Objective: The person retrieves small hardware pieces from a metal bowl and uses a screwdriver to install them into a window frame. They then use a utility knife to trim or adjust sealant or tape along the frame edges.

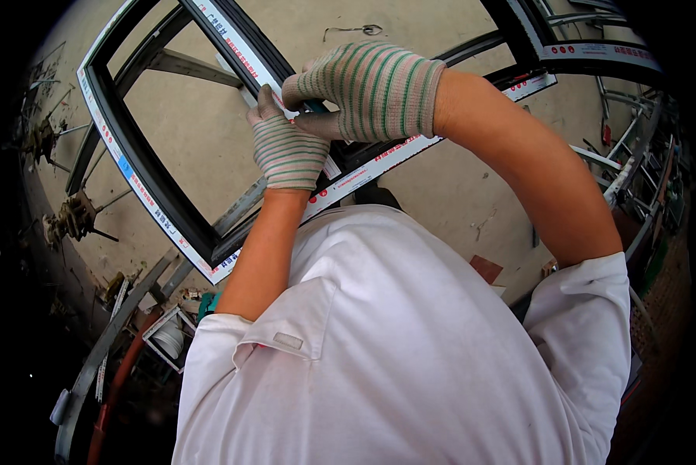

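Both my hands wear striped knit gloves and meet at the corner where a middle bar joins the near side of a large dark window frame (134,183). White film with red and blue print covers parts of the frame. My left hand (290,151) is closed over the middle bar, its fingertips at the bar's edge. Just to its right, my right hand (375,89) is bent inward with fingers curled in a pinch. Something small and dark bluish shows between its fingers, mostly hidden by the glove.
Metal supports (193,68) stand under the frame. A loop of wire or cord (371,29) lies on the floor beyond. Metal profiles (627,155) are piled at the right. A white spool (168,339) and a reddish pipe (123,372) are at the lower left.
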{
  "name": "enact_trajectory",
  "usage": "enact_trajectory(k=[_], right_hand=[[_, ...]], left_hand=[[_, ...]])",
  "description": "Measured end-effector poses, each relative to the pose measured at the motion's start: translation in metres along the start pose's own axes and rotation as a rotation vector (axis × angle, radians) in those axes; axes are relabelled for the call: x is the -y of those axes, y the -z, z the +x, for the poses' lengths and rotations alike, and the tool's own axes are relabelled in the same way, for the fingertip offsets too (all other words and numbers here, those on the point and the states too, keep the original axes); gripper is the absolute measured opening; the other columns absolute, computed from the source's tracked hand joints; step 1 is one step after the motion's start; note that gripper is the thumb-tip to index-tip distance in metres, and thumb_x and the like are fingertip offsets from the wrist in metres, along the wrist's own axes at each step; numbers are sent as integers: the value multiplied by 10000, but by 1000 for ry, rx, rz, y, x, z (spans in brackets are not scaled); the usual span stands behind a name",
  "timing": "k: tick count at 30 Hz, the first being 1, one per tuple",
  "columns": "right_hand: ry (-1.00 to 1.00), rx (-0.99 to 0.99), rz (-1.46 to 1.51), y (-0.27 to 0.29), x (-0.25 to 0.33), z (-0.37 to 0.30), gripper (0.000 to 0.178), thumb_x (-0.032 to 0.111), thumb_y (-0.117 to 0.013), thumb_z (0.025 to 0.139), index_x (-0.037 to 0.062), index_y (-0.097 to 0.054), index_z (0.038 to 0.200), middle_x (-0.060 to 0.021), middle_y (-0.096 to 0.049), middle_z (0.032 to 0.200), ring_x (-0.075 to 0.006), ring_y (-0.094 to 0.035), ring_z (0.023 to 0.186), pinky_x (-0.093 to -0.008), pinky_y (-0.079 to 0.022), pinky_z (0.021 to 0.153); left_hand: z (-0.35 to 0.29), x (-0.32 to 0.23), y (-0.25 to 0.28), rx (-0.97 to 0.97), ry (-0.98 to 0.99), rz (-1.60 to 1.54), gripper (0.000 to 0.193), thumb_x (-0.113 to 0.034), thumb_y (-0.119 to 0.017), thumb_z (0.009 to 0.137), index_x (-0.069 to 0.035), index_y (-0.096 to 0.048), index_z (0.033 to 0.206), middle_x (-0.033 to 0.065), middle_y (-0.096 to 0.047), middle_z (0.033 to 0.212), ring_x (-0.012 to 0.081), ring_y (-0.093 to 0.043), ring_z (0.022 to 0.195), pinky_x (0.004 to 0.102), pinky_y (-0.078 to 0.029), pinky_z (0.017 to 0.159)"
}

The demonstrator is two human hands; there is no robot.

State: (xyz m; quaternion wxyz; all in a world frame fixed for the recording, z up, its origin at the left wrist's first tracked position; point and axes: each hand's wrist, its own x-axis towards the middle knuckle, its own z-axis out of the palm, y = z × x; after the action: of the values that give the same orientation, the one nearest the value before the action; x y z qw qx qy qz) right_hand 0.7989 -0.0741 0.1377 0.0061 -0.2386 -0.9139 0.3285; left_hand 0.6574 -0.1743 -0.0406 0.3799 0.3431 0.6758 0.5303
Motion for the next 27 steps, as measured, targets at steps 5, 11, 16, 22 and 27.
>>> enact_trajectory(k=[5,11,16,22,27], right_hand=[[-72,-31,31,-3,-20,5,214,265,-684,907,127,-726,1064,-144,-711,878,-319,-691,810,-412,-552,776],[-66,21,-29,8,-16,4,246,307,-634,937,151,-735,1099,-139,-743,866,-310,-716,777,-392,-577,768],[-92,41,17,7,-15,7,325,323,-625,920,149,-713,1180,-172,-748,950,-354,-725,877,-433,-573,825],[35,4,46,-17,-49,-3,374,302,-649,952,141,-678,1288,-184,-733,876,-332,-707,766,-400,-568,750],[56,-70,175,-31,-66,-6,327,288,-641,971,61,-659,1205,-219,-712,894,-382,-686,797,-424,-556,762]], left_hand=[[-21,-56,-3,-91,-20,731,999,-318,-882,696,23,-356,1474,252,-459,1317,364,-609,1122,435,-537,983],[-21,-58,-4,-91,47,719,1116,-314,-935,621,40,-343,1498,255,-448,1354,366,-591,1164,427,-521,1020],[-24,-47,-6,-145,-28,776,1038,-350,-898,671,15,-368,1486,242,-480,1286,347,-637,1088,427,-559,960],[-24,-36,-9,-165,48,789,1005,-410,-861,702,28,-370,1462,264,-481,1277,376,-589,1131,455,-549,958],[-26,-52,-15,-174,108,836,978,-403,-854,708,54,-383,1433,284,-482,1260,390,-562,1145,475,-540,960]])
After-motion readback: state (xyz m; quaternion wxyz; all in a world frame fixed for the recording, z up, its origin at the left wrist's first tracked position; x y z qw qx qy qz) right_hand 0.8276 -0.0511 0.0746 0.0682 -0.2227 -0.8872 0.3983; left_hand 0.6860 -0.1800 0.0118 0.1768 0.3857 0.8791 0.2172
